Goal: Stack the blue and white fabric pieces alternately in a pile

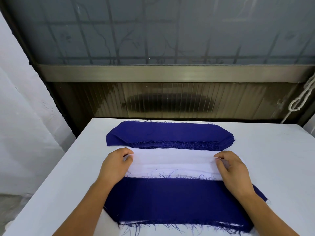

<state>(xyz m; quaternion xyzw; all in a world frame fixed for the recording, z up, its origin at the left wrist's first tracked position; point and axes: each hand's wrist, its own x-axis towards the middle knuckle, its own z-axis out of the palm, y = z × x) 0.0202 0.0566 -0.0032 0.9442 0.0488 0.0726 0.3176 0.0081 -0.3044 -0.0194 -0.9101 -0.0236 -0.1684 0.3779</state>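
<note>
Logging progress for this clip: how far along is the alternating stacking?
Done: the near pile has blue on top, with white peeking out beneath. In hand: left hand and right hand pinch a white piece at its ends. Left: the far blue stack.

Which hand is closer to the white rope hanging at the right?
Right. The right hand pinches the white cloth below the rope; the left hand is at the cloth's far end.
</note>
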